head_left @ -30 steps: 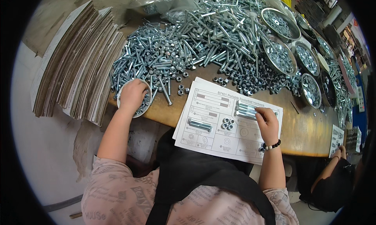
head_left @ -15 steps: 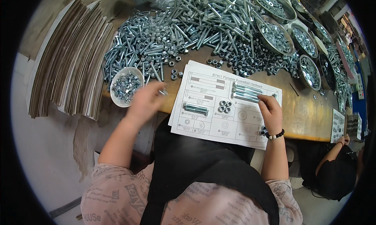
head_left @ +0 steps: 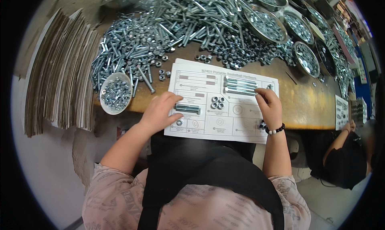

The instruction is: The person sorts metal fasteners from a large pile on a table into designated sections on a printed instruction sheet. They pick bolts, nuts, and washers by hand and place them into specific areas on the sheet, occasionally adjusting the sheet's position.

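Observation:
A stack of printed sheets lies at the table's front edge, with hardware set on its drawn boxes. My left hand rests at its left side, open, thumb and fingers spread around the left end of the short bolts. A single nut sits just below that thumb. Several nuts form a cluster mid-sheet. My right hand has its fingers curled at the right end of the long bolts; what they hold, if anything, is hidden. Small dark hardware shows partly beside the right wrist.
A white bowl of small nuts stands left of the sheets. Behind them spreads a large heap of bolts and nuts. Metal bowls of washers line the right. Stacked cardboard stands far left. A co-worker's hand is at right.
My left hand has moved from beside the white bowl to the sheet's left side. A nut now lies on the lower-left box. The right hand stays by the long bolts. The whole view has shifted slightly.

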The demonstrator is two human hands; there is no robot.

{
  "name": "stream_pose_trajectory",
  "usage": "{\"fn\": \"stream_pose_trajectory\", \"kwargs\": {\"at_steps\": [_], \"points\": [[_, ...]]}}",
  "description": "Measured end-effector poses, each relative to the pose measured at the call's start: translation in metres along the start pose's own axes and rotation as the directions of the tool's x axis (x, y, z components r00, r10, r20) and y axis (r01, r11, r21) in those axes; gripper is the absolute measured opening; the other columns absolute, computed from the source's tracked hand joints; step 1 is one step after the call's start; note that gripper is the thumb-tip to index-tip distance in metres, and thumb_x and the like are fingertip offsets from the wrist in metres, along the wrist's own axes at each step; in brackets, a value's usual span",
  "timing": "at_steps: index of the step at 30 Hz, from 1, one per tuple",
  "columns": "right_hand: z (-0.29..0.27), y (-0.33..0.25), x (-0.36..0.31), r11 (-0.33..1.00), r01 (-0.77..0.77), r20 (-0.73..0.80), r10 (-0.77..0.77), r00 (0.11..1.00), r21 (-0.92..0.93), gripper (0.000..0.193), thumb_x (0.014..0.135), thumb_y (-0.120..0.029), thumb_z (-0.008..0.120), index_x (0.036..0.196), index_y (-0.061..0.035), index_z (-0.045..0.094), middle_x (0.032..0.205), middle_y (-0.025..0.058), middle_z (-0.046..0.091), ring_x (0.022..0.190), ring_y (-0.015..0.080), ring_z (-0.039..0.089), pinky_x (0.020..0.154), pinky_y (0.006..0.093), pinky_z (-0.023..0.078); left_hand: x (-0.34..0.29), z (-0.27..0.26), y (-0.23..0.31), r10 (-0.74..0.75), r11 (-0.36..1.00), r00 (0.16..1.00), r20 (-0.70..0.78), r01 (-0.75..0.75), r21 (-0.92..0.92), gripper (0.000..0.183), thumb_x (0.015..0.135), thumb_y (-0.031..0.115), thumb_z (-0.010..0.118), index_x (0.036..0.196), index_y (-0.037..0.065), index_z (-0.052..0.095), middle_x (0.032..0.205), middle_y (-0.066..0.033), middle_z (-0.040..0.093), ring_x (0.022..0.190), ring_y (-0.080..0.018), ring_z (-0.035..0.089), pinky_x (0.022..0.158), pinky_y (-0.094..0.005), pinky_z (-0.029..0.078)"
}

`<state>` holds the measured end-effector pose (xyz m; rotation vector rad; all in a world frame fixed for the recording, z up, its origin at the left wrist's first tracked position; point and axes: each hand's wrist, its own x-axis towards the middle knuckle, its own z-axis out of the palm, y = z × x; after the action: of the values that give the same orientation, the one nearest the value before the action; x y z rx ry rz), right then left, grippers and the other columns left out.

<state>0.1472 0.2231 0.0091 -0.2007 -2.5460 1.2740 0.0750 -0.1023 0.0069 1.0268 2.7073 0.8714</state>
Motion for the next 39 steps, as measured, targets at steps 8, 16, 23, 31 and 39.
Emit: {"fn": "stream_pose_trajectory", "kwargs": {"at_steps": [8,16,23,31,39], "points": [[-0.024,0.023,-0.004,0.997,-0.047,-0.063,0.043,0.997,-0.067,0.016,0.078,-0.007,0.060,0.093,-0.0039,0.062,0.078,0.0068,0.057,0.068,0.0165,0.053,0.062,0.0261,0.042,0.015,0.012,-0.012,0.033,0.999,0.980,0.197,-0.041,0.035,0.026,0.069,0.013,0.065,0.095,0.010,0.060,0.091,-0.0068,0.056,0.089,-0.0257,0.052,0.079,-0.0351,0.038],[-0.095,0.081,0.045,0.931,-0.004,-0.214,-0.079,0.974,-0.366,0.013,0.076,-0.010,0.061,0.088,-0.0041,0.063,0.082,0.0115,0.060,0.077,0.0258,0.058,0.067,0.0328,0.046,0.014,0.021,-0.032,-0.100,0.971,0.970,-0.221,0.047,-0.234,0.031,0.067,0.003,0.064,0.097,0.000,0.058,0.088,-0.0096,0.052,0.062,-0.0169,0.049,0.057,-0.0267,0.041],[-0.179,0.146,0.121,0.717,-0.325,-0.367,0.103,0.924,-0.617,0.021,0.075,-0.021,0.062,0.093,-0.0093,0.064,0.091,0.0115,0.059,0.089,0.0289,0.056,0.077,0.0355,0.046,0.004,0.046,-0.051,-0.043,0.983,0.897,-0.439,-0.040,-0.178,0.025,0.073,-0.003,0.052,0.098,-0.003,0.054,0.089,-0.0121,0.051,0.075,-0.0222,0.048,0.069,-0.0297,0.040],[-0.122,0.112,0.198,0.873,-0.008,-0.340,-0.181,0.923,-0.488,0.024,0.073,-0.020,0.065,0.092,-0.0055,0.063,0.092,0.0127,0.060,0.087,0.0293,0.056,0.076,0.0367,0.045,0.001,0.045,-0.046,-0.019,0.992,0.891,-0.454,-0.042,-0.123,0.024,0.073,-0.004,0.049,0.096,-0.002,0.055,0.088,-0.0136,0.051,0.074,-0.0240,0.048,0.069,-0.0311,0.040],[-0.067,0.066,0.256,0.676,0.130,0.087,-0.098,0.991,-0.725,0.028,0.075,-0.009,0.055,0.101,-0.0172,0.063,0.101,0.0092,0.057,0.100,0.0264,0.052,0.085,0.0358,0.044,0.005,0.043,-0.044,-0.005,0.993,0.904,-0.427,-0.044,-0.106,0.023,0.072,-0.003,0.050,0.094,-0.002,0.055,0.087,-0.0136,0.052,0.073,-0.0247,0.049,0.068,-0.0316,0.041]]}}
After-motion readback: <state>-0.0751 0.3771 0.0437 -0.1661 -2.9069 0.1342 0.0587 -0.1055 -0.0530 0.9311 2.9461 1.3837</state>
